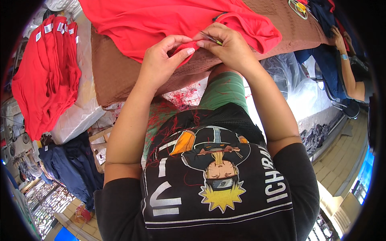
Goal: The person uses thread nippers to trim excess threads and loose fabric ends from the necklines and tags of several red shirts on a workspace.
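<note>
Pinching the red garment point(161, 24) by its edge with your left hand point(157, 60), right hand point(225, 43) gripping that edge and small snips point(210, 37), both angled inward, nearly touching, garment spread over the brown-covered surface point(120, 74).

Work surface, upper centre of the frame: covered in brown quilted-texture cloth point(116, 76). On it: one broad red soft-fabric garment point(177, 20), spread and partly bunched, its near part raised at the front edge; one loose pale-and-yellow looped cord point(298, 8), upper right; dark navy cloth point(321, 15), at the far right end.
</note>
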{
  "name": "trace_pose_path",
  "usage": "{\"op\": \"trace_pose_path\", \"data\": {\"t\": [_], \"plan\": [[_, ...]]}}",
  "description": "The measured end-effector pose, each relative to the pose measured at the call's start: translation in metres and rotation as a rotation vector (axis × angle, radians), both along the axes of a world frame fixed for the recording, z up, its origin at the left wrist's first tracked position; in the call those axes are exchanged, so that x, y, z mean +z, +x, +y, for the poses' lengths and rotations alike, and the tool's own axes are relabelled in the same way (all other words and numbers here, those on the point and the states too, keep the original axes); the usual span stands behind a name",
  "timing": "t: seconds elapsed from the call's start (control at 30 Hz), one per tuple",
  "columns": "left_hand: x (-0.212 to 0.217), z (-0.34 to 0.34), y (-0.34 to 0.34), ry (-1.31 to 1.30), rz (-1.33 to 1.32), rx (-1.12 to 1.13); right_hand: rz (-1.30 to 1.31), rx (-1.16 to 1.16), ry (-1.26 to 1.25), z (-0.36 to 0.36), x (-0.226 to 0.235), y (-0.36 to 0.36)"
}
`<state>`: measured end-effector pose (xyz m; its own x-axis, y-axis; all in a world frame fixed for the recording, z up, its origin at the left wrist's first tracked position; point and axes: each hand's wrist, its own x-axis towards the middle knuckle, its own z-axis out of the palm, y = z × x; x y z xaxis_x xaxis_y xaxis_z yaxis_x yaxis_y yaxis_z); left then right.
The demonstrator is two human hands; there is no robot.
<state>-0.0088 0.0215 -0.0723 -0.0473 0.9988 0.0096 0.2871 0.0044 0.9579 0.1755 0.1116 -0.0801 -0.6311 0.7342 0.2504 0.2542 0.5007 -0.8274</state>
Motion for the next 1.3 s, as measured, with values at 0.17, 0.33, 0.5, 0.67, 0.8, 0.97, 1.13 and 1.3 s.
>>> {"op": "trace_pose_path", "data": {"t": [0.17,0.33,0.5,0.67,0.8,0.97,1.13,1.3], "plan": [[-0.004,0.002,0.001,0.034,0.013,0.019,-0.084,-0.050,-0.046,-0.005,0.016,0.000],[-0.004,0.004,0.009,0.082,0.145,0.136,-0.122,-0.019,0.089,-0.007,0.014,0.003],[0.001,0.010,0.014,0.320,0.590,0.066,-0.226,0.000,0.285,-0.009,0.016,0.005],[-0.001,0.013,0.010,0.223,0.519,-0.121,-0.156,-0.025,0.188,0.000,0.001,0.008],[-0.003,0.017,0.008,0.156,0.565,-0.191,-0.172,-0.082,0.177,0.015,-0.013,0.014],[0.004,0.026,-0.001,0.045,0.486,-0.264,-0.367,-0.057,0.177,0.018,0.001,0.024],[0.007,0.034,-0.006,-0.129,0.346,-0.359,-0.324,-0.039,0.054,0.001,0.026,0.034],[0.002,0.037,-0.010,-0.146,0.259,-0.398,-0.216,0.181,-0.104,-0.008,0.030,0.039]]}}
